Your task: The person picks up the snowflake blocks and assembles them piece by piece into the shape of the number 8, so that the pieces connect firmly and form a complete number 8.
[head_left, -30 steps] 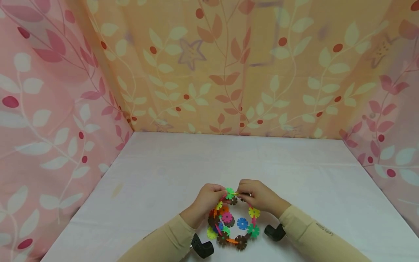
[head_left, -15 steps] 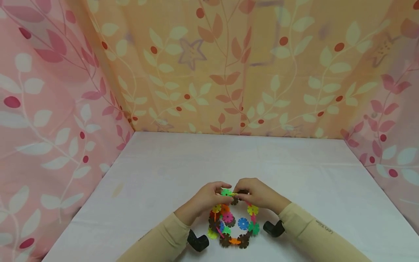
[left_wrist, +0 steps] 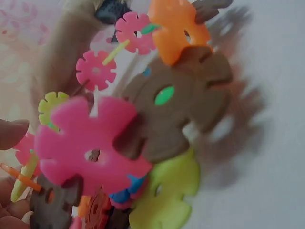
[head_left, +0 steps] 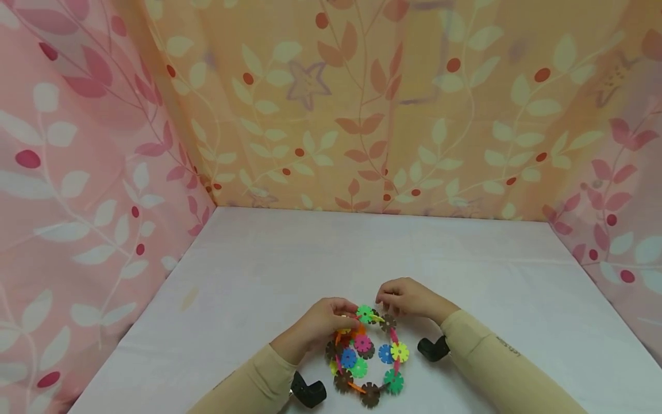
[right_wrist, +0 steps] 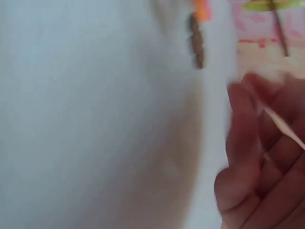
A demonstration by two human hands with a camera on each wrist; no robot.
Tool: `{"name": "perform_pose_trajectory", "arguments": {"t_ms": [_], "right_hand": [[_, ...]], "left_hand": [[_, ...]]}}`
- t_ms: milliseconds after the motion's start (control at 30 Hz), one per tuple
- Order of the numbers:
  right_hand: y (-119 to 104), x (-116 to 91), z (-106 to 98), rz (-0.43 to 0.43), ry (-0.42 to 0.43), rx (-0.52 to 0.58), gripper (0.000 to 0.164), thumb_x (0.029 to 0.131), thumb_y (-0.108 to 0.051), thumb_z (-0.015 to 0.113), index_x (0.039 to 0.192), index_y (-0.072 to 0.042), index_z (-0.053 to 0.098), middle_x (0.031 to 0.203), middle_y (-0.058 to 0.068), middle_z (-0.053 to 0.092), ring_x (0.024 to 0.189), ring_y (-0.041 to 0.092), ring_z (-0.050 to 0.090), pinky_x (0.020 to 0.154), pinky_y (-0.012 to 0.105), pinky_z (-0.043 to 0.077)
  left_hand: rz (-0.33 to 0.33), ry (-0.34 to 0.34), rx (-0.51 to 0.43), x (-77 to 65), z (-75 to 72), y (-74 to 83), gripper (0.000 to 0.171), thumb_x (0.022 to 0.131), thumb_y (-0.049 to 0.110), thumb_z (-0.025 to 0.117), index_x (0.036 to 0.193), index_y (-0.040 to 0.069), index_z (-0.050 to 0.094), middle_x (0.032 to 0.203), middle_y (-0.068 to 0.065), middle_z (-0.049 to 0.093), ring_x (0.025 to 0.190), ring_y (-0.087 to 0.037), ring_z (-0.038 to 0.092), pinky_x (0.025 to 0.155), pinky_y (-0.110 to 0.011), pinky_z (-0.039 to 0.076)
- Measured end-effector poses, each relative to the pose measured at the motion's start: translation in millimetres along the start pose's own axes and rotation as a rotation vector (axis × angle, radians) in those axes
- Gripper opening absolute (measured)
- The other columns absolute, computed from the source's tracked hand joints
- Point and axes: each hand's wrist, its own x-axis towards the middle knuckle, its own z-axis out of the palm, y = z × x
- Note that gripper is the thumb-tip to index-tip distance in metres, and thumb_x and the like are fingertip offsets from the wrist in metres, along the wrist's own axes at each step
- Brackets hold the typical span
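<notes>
Notched plastic snowflake discs in many colours are linked edge to edge into a ring (head_left: 395,382). In the head view my left hand (head_left: 323,321) pinches its upper left side, just beside a green disc (head_left: 365,314). Close up in the left wrist view are a large pink disc (left_wrist: 64,143), a brown disc (left_wrist: 152,129) and an orange disc (left_wrist: 174,28). My right hand (head_left: 411,299) is apart from the ring at its upper right, fingers loosely curled with nothing between them. The right wrist view is blurred, with that hand (right_wrist: 262,157) beside an edge-on brown disc (right_wrist: 197,45).
A white cloth (head_left: 258,259) covers the table, with patterned curtains (head_left: 357,103) at the back and both sides. Black wrist devices (head_left: 308,391) sit below both wrists, close to the ring's left and right sides.
My right hand has let go of the ring and drawn slightly away from it. The left hand loosened and then gripped the ring's left side again; the ring's near side has dropped slightly toward me.
</notes>
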Motion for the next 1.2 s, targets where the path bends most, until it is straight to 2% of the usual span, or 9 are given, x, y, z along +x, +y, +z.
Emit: {"name": "perform_pose_trajectory", "arguments": {"t_ms": [67,133,267,467,600,733,867,1000,1200], "right_hand": [[5,5,3,-0.011,-0.009,-0.139,0.01,0.088,-0.019,0.06,0.097,-0.016,0.064,0.078,-0.005,0.057,0.069,0.012,0.051,0.061,0.027,0.046],[6,10,6,-0.04,-0.035,-0.261,0.02,0.083,-0.018,0.066,0.103,-0.021,0.061,0.083,-0.008,0.054,0.075,0.01,0.048,0.068,0.026,0.044],[4,14,13,-0.072,-0.064,-0.361,0.026,0.078,-0.016,0.07,0.099,-0.029,0.061,0.089,-0.009,0.05,0.082,0.01,0.046,0.074,0.026,0.044],[-5,12,14,-0.093,-0.076,-0.291,0.024,0.075,-0.007,0.071,0.086,-0.02,0.054,0.078,-0.005,0.05,0.072,0.01,0.047,0.063,0.023,0.043],[-7,7,9,-0.089,-0.013,-0.223,0.016,0.08,-0.006,0.067,0.084,-0.019,0.058,0.073,-0.009,0.056,0.068,0.006,0.05,0.061,0.022,0.045],[-10,2,0,-0.159,0.076,-0.197,0.008,0.085,-0.014,0.064,0.082,-0.021,0.068,0.08,-0.01,0.064,0.074,0.004,0.057,0.067,0.023,0.049],[-14,-4,-5,-0.204,0.127,-0.217,0.006,0.085,-0.02,0.065,0.082,-0.02,0.07,0.083,-0.011,0.065,0.075,0.003,0.058,0.066,0.022,0.049],[-15,-9,-5,-0.244,0.15,-0.197,0.007,0.085,-0.019,0.065,0.082,-0.016,0.07,0.082,-0.009,0.066,0.074,0.002,0.058,0.065,0.022,0.049],[-17,-11,-2,-0.374,0.224,-0.205,0.004,0.083,-0.01,0.067,0.081,-0.012,0.07,0.08,-0.008,0.065,0.071,0.002,0.058,0.062,0.021,0.049]], "left_hand": [[-0.007,0.005,0.005,0.0,1.2,-0.2,0.025,0.079,0.017,0.071,0.101,0.005,0.065,0.094,-0.005,0.064,0.081,-0.016,0.058,0.073,-0.03,0.051],[-0.008,0.027,0.054,0.0,2.7,0.1,0.022,0.082,0.024,0.068,0.097,0.008,0.068,0.094,-0.002,0.064,0.083,-0.015,0.056,0.075,-0.032,0.049],[-0.011,0.073,0.151,-0.1,5.5,0.5,0.024,0.085,0.035,0.063,0.091,0.014,0.071,0.093,0.002,0.064,0.087,-0.015,0.053,0.078,-0.035,0.044],[-0.001,0.072,0.143,0.2,8.3,-1.5,0.023,0.087,0.032,0.061,0.087,0.011,0.071,0.09,0.001,0.063,0.084,-0.015,0.052,0.072,-0.032,0.044],[0.027,0.08,0.151,1.2,9.2,-2.5,0.023,0.086,0.032,0.062,0.085,0.011,0.071,0.086,0.001,0.062,0.08,-0.015,0.05,0.067,-0.031,0.042],[0.031,0.089,0.136,1.4,9.8,-1.2,0.023,0.086,0.032,0.063,0.083,0.01,0.07,0.081,0.0,0.061,0.072,-0.015,0.053,0.062,-0.029,0.044],[0.019,0.089,0.091,0.2,11.0,1.1,0.022,0.087,0.027,0.061,0.084,0.007,0.068,0.076,-0.003,0.061,0.065,-0.015,0.057,0.061,-0.03,0.051],[0.03,0.088,0.028,0.5,11.4,2.7,0.022,0.09,0.023,0.058,0.086,0.002,0.064,0.075,-0.008,0.06,0.066,-0.018,0.06,0.065,-0.033,0.053],[0.044,0.083,-0.009,1.0,10.7,4.1,0.023,0.09,0.023,0.058,0.084,0.002,0.063,0.075,-0.01,0.063,0.066,-0.02,0.062,0.066,-0.032,0.054]]}}
